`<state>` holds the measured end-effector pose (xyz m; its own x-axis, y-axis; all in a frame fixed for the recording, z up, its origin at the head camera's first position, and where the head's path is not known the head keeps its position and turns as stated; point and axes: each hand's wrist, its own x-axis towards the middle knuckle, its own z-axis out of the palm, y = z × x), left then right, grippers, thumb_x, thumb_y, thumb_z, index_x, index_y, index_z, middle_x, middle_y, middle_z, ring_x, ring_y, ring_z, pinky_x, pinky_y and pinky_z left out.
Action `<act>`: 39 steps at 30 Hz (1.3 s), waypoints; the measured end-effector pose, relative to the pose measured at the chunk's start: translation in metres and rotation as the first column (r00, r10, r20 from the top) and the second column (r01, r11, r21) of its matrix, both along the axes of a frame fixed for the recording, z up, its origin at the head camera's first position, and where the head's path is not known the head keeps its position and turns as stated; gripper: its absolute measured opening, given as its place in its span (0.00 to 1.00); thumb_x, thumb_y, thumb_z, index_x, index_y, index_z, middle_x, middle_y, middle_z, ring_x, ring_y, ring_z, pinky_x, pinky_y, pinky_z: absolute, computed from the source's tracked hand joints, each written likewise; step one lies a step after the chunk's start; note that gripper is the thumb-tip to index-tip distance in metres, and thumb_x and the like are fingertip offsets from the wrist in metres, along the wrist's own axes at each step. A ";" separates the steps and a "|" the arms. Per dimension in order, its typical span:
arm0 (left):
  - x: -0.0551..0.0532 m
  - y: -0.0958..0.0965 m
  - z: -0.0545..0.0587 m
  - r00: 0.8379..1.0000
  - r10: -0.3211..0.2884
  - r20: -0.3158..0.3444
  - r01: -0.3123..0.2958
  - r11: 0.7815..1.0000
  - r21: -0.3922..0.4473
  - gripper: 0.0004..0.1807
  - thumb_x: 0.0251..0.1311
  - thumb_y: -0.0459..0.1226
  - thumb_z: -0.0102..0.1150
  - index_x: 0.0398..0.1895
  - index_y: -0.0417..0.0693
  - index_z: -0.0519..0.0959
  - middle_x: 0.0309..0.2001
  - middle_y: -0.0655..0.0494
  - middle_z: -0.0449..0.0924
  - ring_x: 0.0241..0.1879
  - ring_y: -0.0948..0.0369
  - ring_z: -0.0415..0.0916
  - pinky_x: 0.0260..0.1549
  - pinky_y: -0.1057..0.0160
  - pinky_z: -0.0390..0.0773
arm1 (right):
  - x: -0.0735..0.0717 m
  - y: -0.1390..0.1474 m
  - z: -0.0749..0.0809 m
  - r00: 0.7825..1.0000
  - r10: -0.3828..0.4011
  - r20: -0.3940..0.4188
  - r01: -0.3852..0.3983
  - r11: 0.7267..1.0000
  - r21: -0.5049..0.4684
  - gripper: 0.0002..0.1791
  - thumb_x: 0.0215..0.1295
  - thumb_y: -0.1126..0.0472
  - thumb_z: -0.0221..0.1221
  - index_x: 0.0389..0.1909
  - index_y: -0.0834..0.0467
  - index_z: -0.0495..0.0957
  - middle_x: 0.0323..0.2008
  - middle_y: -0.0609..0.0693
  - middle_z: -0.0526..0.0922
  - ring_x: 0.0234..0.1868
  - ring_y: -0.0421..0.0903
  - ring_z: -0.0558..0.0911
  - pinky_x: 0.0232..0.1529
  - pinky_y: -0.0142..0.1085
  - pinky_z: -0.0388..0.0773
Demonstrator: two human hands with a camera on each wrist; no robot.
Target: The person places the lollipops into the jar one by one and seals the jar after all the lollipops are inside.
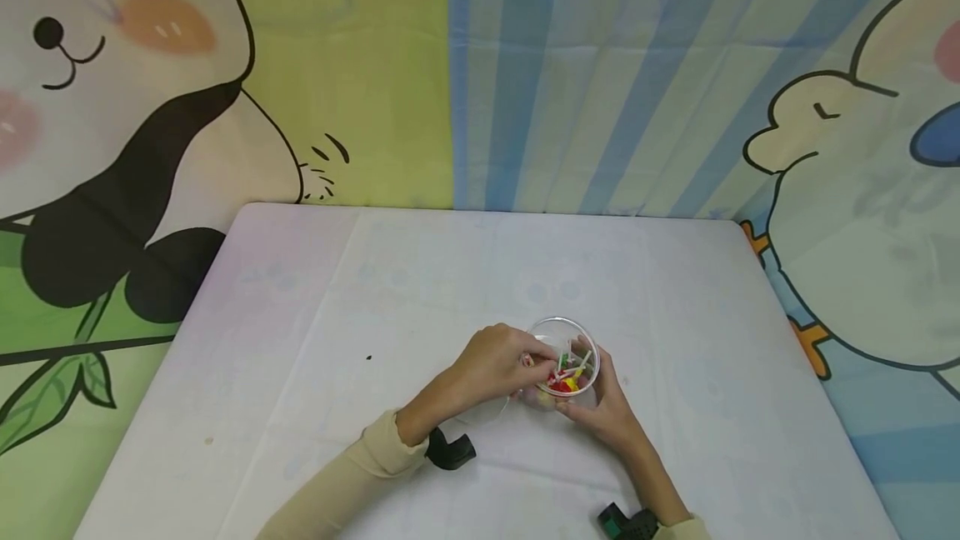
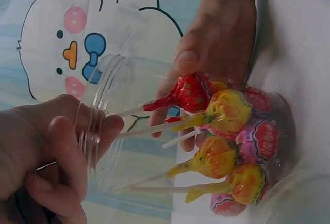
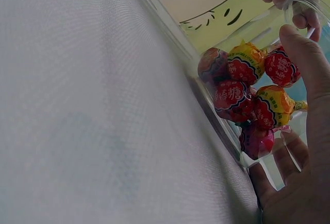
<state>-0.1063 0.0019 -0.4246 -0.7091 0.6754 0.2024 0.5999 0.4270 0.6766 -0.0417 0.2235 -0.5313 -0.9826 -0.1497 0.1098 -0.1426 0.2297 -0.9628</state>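
A clear plastic jar holds several wrapped lollipops, their sticks pointing towards its mouth. My right hand grips the jar from the right, thumb on one side and fingers round the other. My left hand reaches in at the rim. Its fingertips pinch a thin white stick, which in the left wrist view leads to a red lollipop. Yellow lollipops and a pink one lie deeper inside. In the right wrist view, wrapped heads crowd the jar's bottom, close over the white cloth.
Beside the jar, a clear round piece lies on the white-covered table. Black wrist devices are worn on both arms. A small dark speck marks the cloth to the left. Cartoon-printed curtains hang behind.
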 end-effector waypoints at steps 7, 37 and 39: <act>0.000 -0.017 0.002 0.995 0.001 -0.097 0.012 0.990 0.142 0.11 0.60 0.36 0.63 0.45 0.49 0.85 0.33 0.63 0.85 0.18 0.78 0.65 0.20 0.81 0.65 | 0.001 -0.001 0.001 1.000 -0.006 0.012 0.006 1.000 0.014 0.53 0.48 0.70 0.70 0.73 0.53 0.51 0.69 0.67 0.60 0.67 0.24 0.61 0.64 0.14 0.54; 0.022 -0.085 -0.073 0.993 -0.072 -0.091 0.030 0.917 -0.398 0.36 0.38 0.57 0.75 0.55 0.64 0.75 0.69 0.50 0.66 0.66 0.54 0.66 0.59 0.50 0.73 | 0.010 -0.004 -0.001 0.998 -0.039 0.048 0.036 0.997 0.071 0.52 0.49 0.65 0.71 0.73 0.50 0.52 0.70 0.62 0.62 0.66 0.19 0.58 0.63 0.14 0.49; 0.016 -0.085 -0.074 0.992 -0.084 -0.095 0.042 0.926 -0.374 0.35 0.39 0.57 0.74 0.54 0.64 0.74 0.68 0.50 0.66 0.65 0.55 0.66 0.59 0.52 0.75 | 0.005 -0.002 0.000 0.999 -0.041 0.024 0.039 0.996 0.076 0.53 0.49 0.65 0.71 0.73 0.50 0.52 0.70 0.62 0.63 0.67 0.19 0.59 0.63 0.13 0.49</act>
<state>-0.0907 -0.0827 -0.4988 -0.6507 0.7593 0.0018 0.6940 0.5938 0.4072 -0.0365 0.2215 -0.5309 -0.9903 -0.1175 0.0747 -0.1077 0.3064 -0.9458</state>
